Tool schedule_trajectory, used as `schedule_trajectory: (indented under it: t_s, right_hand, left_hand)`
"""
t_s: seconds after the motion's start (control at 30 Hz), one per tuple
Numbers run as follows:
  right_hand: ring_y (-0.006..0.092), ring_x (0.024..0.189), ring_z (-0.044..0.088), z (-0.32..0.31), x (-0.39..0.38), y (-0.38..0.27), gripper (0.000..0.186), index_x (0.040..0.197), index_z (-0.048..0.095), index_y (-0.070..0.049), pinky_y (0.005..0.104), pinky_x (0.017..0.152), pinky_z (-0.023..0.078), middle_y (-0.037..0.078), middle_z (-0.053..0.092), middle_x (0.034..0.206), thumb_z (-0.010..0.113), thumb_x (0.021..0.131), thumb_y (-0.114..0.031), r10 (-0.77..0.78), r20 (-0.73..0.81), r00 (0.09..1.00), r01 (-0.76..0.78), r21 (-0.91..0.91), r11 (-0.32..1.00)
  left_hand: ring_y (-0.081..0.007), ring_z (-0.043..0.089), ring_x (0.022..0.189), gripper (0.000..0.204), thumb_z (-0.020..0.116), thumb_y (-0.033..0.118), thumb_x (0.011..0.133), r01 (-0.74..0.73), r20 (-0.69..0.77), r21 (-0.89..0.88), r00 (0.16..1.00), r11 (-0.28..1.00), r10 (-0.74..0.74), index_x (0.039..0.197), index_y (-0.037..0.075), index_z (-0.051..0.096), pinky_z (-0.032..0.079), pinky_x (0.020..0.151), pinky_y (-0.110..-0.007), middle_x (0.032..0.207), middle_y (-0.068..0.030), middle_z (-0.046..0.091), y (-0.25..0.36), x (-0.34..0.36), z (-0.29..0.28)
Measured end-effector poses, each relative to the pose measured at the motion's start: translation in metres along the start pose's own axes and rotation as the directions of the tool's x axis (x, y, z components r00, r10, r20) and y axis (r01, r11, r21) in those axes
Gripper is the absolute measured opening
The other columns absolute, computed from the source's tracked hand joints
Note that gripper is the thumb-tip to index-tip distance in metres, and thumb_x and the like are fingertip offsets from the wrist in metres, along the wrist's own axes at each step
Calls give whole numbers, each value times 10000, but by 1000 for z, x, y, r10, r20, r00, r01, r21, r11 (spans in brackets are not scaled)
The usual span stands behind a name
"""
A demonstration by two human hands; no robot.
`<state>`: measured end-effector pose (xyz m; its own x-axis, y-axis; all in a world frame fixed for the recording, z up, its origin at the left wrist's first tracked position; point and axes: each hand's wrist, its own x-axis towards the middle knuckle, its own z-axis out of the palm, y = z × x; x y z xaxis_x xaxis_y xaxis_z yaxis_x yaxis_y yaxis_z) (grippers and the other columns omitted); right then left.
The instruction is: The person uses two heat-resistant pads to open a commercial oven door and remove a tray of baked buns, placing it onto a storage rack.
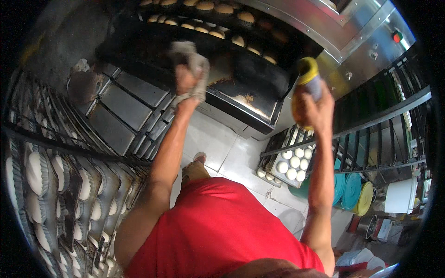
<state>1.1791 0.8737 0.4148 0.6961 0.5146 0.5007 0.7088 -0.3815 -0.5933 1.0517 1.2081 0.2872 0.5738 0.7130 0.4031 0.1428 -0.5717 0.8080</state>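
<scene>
Left hand (186,79): holds a crumpled grey cloth (200,67), which also wraps the wrist; fingers partly covered and blurred, tightness of grip cannot be told. Right hand (318,111): closed round a yellow-topped amber bottle (311,88), raised at the right end of a dark oven deck (259,81). Beyond, rows of golden domed buns (204,29).

Left side: flat grey metal trays (125,109); nearer, a tall dark rack of pale pieces in fluted cups (37,171), crowding that arm. Right side: a black-barred metal rack (371,120); its rail crosses the view of a tray of round white dough balls (294,162), partly hidden by the forearm. Farther off, teal round lids (351,190), a yellow round lid (364,198), a white plastic bucket (400,195). Steel panel (366,55) bears a red-and-green round button (397,36).

Bottle carries a pale label band; its print is too blurred to read.
</scene>
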Motion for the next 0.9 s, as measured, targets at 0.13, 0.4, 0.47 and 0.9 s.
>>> schedule_trajectory:
  t_s: [0.13,0.4,0.47,0.9]
  right_hand:
    - [375,1298,433,88,-38,30,641,1320,487,13,438,1118,294,228,496,1359,708,752,-182,-116,316,942,175,-164,971]
    - [353,1283,405,120,-51,28,730,1347,502,-92,496,1074,299,150,485,1353,753,692,-296,-153,416,896,278,-259,925]
    - [350,1258,416,118,-46,15,710,1325,525,-95,503,1063,304,140,495,1329,759,687,-301,-97,431,897,236,-282,930]
    - [362,1296,435,124,-66,43,684,1335,531,-132,495,1082,330,89,498,1399,736,683,-160,-318,379,869,419,-222,881]
  left_hand:
    - [-261,373,1328,525,505,414,925,-411,283,494,909,766,306,1315,64,526,219,1121,-457,1389,-67,494,-27,-14,57]
    - [-230,387,1260,567,586,561,838,-449,482,504,855,738,191,1289,217,596,270,1022,-415,1363,-9,487,1,0,28]
    - [-212,366,1262,603,592,608,810,-458,487,502,851,734,197,1294,248,595,269,1003,-410,1342,7,484,-16,13,33]
    - [-197,328,1373,568,473,514,925,-449,434,583,877,677,209,1349,140,529,186,1139,-418,1447,28,448,-31,8,54]
